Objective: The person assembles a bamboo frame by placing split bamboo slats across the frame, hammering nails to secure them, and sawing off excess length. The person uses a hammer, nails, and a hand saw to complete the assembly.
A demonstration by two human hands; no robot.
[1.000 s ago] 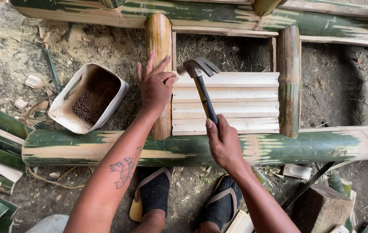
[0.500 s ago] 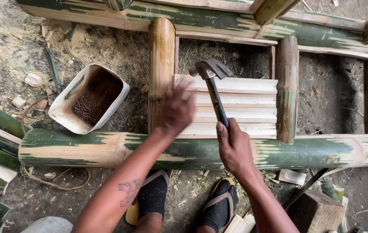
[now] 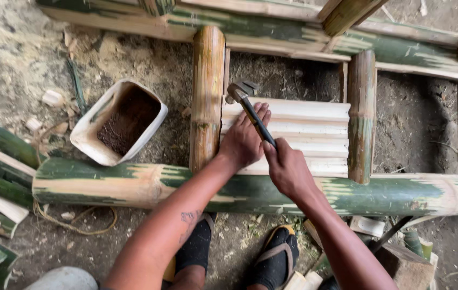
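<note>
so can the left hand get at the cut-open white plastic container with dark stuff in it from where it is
Probably yes. The left hand lies on the pale split bamboo slats; the cut-open white plastic container sits just beyond the upright bamboo post, open side up, nothing covering it.

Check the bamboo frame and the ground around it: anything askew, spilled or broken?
Nothing stands out. The pale split slats lie flat and parallel between the two upright poles, left hand pressing them, right hand holding the hammer. The cut white container leans on its side, contents still inside.
</note>
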